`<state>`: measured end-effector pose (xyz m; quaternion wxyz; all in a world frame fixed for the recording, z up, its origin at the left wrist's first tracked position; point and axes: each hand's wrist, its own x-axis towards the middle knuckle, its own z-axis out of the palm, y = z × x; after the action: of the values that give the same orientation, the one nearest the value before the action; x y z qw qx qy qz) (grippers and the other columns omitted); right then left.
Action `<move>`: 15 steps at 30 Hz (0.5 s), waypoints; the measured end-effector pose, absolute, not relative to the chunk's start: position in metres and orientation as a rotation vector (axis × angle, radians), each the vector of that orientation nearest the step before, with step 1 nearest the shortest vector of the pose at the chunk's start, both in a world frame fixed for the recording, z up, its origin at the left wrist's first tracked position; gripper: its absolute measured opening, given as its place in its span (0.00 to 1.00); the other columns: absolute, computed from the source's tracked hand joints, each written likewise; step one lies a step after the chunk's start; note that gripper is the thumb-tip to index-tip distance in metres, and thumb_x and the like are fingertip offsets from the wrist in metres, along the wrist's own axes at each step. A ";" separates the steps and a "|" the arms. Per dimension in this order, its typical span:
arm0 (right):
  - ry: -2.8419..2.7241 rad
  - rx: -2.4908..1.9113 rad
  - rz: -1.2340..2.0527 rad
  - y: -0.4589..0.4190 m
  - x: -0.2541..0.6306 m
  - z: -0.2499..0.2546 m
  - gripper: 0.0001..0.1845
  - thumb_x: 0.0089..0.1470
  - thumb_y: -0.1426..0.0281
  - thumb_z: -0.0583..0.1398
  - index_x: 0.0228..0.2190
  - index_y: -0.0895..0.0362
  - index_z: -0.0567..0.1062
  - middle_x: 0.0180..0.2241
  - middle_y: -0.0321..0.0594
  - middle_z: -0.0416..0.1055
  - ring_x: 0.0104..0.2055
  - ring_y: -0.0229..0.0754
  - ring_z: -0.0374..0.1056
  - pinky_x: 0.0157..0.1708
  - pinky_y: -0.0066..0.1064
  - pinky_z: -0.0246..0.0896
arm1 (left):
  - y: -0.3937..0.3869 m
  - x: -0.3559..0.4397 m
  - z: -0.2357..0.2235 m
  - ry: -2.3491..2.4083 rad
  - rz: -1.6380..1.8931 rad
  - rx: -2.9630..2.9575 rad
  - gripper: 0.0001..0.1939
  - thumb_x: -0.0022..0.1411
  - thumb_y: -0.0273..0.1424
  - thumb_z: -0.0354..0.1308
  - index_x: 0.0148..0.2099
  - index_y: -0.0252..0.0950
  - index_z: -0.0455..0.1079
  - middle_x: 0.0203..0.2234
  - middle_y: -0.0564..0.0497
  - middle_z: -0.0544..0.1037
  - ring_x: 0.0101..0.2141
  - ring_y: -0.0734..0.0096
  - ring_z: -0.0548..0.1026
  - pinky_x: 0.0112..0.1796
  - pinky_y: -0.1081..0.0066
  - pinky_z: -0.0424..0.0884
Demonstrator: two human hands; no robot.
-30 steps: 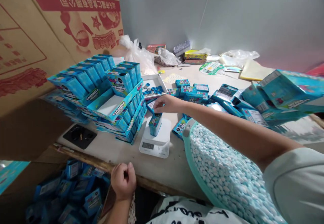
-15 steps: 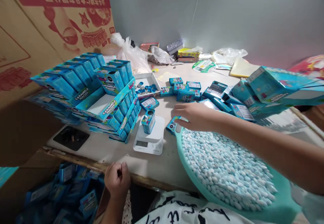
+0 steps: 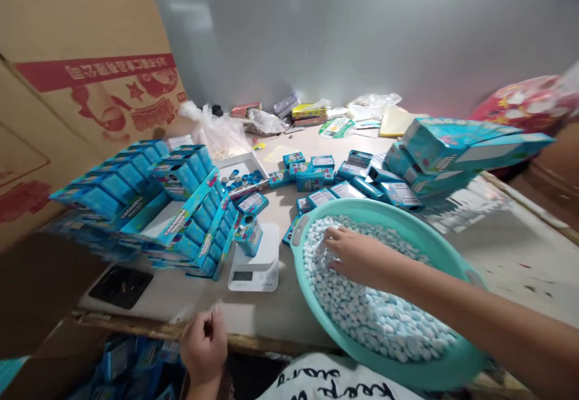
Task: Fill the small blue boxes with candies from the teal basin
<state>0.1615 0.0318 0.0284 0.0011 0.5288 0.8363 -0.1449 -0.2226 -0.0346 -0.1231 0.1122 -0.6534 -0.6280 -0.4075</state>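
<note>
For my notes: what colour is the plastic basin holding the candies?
The basin is light teal, clearest in the head view.

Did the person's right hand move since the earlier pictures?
Yes. The right hand moved to the right. It was over the kitchen scale, and now it is to the right of the scale, down in the green bowl of blue candies.

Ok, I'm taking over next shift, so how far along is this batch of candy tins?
Done, it seems: tins standing in display trays. In hand: the right hand in a teal basin of blue-white candies, a tin on the digital scale. Still left: loose tins on the table, lids in a white tray.
</note>
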 end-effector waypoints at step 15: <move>2.628 2.129 -0.765 0.013 0.240 0.014 0.11 0.56 0.74 0.59 0.39 0.54 0.80 0.46 0.43 0.78 0.47 0.48 0.73 0.46 0.34 0.63 | -0.004 0.023 0.006 -1.244 -0.640 -2.913 0.15 0.54 0.32 0.68 0.46 0.44 0.77 0.44 0.45 0.81 0.44 0.51 0.78 0.49 0.51 0.72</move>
<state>0.2403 0.0133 0.0137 -0.1621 0.6059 0.7478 -0.2177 0.0228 -0.0038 0.0060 -0.0450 -0.9005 -0.3847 -0.1978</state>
